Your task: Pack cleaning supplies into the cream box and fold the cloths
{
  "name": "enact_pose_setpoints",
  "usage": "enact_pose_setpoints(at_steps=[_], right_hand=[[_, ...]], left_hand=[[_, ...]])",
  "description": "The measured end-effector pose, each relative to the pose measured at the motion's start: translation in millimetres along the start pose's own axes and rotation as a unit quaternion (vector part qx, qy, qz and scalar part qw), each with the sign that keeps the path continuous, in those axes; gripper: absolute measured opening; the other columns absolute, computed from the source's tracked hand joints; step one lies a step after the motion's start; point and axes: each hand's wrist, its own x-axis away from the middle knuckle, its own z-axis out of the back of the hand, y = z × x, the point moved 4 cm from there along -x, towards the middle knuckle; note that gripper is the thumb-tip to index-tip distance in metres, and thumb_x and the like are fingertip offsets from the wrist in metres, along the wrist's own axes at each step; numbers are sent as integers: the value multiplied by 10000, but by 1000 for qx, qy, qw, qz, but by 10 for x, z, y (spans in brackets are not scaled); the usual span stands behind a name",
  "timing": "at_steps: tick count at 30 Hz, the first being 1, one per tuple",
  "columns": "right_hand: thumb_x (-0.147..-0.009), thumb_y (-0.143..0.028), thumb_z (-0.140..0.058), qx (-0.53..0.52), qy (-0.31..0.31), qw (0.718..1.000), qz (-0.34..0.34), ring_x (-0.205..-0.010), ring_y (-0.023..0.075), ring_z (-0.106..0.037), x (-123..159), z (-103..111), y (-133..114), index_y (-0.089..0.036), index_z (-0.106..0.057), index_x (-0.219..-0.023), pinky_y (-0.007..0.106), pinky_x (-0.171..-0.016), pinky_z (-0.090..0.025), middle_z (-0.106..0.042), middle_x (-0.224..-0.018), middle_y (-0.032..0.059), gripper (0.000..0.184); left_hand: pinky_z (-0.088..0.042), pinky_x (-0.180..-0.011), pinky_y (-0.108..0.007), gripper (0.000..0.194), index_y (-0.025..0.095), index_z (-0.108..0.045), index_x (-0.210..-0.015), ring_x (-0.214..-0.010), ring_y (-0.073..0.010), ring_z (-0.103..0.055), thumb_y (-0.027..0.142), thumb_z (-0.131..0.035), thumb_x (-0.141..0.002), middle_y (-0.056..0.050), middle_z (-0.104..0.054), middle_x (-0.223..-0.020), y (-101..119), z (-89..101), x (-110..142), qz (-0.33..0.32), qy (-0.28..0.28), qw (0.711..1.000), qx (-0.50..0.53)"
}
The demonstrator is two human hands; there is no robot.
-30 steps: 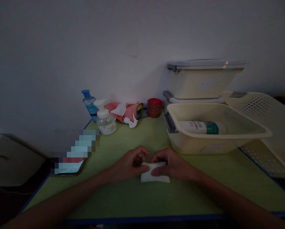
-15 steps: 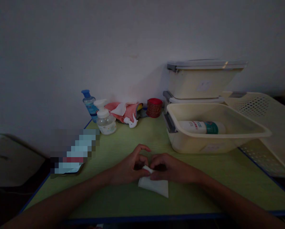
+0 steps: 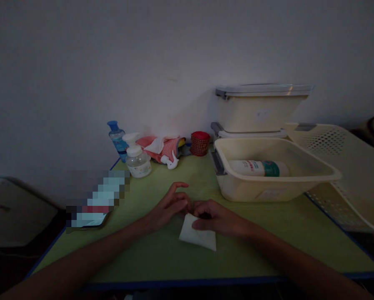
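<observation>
1. Head view, the thing in hand: a flat white piece, thin and folded-looking, is nearer the wearer than the open cream bin and to its left, over the green table. It tilts, with one corner pointing down.

2. Head view, right hand: its fingers pinch the white piece near the upper edge, thumb on the front face, the others curled behind.

3. Head view, left hand: further left of the bin, index finger raised and bent, the rest loosely curled beside the piece's top corner. The light is dim, so I can't tell whether these fingers grip that corner or just sit close.

4. Head view, around the bin: a white and green bottle lies inside it; a lidded box stands stacked behind it; a perforated basket is to its right; a red-topped pot is to its left.

5. My judgement: the step in hand is two-handed adjusting of the piece. Any further move calls for a steady right pinch and a light left touch, keeping the layers from slipping.
</observation>
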Motion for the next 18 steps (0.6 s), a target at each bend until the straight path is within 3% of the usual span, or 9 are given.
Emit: enact_pose_setpoints(at_steps=[6, 9, 13, 16, 18], right_hand=[[-714, -395, -646, 35, 24, 999, 27, -686, 110, -424, 14, 1, -21, -150, -488, -564, 241, -615, -322, -400, -719, -21, 328], [-697, -445, -662, 18, 21, 998, 60, -677, 100, -399, 34, -28, -86, -146, -522, -589, 237, -602, -315, -379, -754, -20, 348], [-701, -478, -655, -26, -5, 988, 153, -714, 101, -388, 91, -77, -301, -143, -557, -634, 232, -598, -315, -374, -800, -8, 355], [-731, -455, -638, -32, 33, 975, 217, -756, 108, -399, 197, -21, -535, -145, -545, -612, 241, -648, -334, -385, -797, -3, 345], [-757, -418, -628, -21, 69, 967, 244, -768, 109, -412, 314, 50, -717, -150, -557, -621, 250, -686, -345, -401, -788, -3, 309]], left_hand=[[-445, -538, -241, 309, 188, -399, -1007, -684, -142, -544, 400, -505, -808, -11, -528, -788, 27, 99, -24, -36, 124, 990, -56], [-460, -604, -273, 191, 184, -438, -949, -787, -165, -540, 306, -481, -809, -34, -523, -859, 59, 131, -51, -71, 173, 967, -174], [-389, -908, -406, 239, 178, -476, -1021, -1059, -219, -460, 237, -485, -790, -91, -495, -1081, 318, 41, -165, -220, 199, 872, -390], [-309, -996, -450, 351, 181, -439, -1144, -1165, -242, -397, 264, -477, -806, -116, -447, -1215, 534, -156, -292, -322, 174, 804, -468], [-277, -1022, -460, 375, 180, -434, -1172, -1205, -252, -374, 299, -468, -818, -118, -458, -1237, 615, -340, -371, -375, 128, 772, -497]])
